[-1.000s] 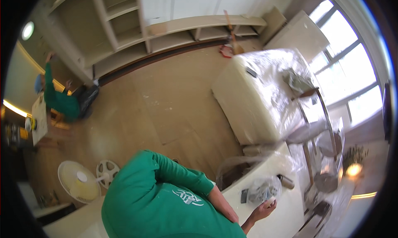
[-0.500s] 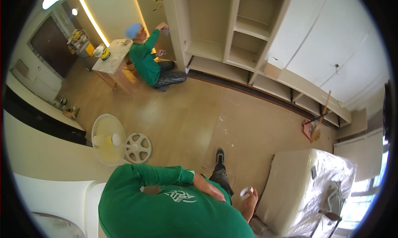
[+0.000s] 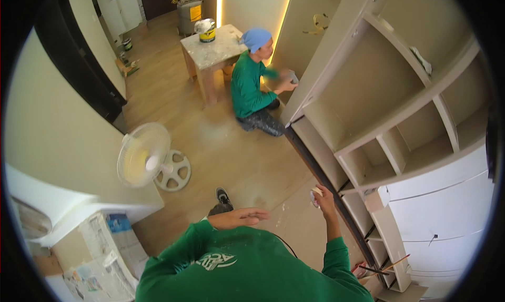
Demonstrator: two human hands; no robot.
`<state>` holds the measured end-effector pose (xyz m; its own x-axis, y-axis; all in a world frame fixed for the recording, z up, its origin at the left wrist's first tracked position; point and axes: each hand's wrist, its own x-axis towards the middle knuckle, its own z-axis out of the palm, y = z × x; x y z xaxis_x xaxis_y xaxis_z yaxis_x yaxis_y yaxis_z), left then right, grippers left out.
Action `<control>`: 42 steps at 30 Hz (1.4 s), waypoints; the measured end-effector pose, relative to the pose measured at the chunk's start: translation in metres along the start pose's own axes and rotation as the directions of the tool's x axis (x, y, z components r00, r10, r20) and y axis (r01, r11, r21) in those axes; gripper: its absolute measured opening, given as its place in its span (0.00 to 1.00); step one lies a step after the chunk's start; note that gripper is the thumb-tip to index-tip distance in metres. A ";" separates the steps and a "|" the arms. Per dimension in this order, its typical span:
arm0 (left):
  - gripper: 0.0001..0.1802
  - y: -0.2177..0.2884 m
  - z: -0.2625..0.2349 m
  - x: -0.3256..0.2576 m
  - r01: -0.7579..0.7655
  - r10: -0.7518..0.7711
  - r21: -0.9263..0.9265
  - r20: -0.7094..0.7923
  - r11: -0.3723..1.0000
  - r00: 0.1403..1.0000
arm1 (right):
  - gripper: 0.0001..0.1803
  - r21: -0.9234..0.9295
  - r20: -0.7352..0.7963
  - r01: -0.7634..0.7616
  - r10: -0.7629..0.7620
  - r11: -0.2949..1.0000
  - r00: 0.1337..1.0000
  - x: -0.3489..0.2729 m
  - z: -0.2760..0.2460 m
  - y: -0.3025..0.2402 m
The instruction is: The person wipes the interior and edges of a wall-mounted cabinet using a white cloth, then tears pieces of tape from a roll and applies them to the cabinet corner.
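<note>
In my right hand (image 3: 326, 203), a small white and tan roundish thing (image 3: 315, 196) is gripped between the fingers; its kind is too small to make out. That hand is out in front of me, above the floor and near the base of the built-in shelves (image 3: 344, 154). My left hand (image 3: 243, 218) reaches across in front of my body, its fingers stretched out and holding nothing. Below it, my shoe (image 3: 223, 196) shows on the floor.
A co-worker (image 3: 252, 89) in green sits on the floor by the cabinet's side, holding a small grey thing. Behind stands a stained table (image 3: 226, 42) with a bucket (image 3: 207, 32). A white fan (image 3: 144, 155) is on the left, a paper-covered box (image 3: 108, 254) nearer me.
My view has swung, bringing the shelves and co-worker further right. My left hand has come away from my body with fingers extended. The right hand has lifted forward, still holding the small thing.
</note>
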<state>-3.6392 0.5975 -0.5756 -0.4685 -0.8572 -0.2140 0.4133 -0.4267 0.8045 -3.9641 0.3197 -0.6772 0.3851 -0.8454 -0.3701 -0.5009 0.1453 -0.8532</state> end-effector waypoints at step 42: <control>0.35 0.470 -0.964 -0.351 -0.943 0.252 0.089 -0.968 0.321 -0.006 | 0.29 0.299 0.954 0.691 -0.216 0.658 -0.207 0.604 1.046 -0.810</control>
<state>-2.5278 0.4199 -0.6565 0.8624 -0.3820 -0.3322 0.5049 0.6966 0.5097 -2.5149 0.2295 -0.5944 0.7681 0.6340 -0.0899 0.1678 -0.3348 -0.9272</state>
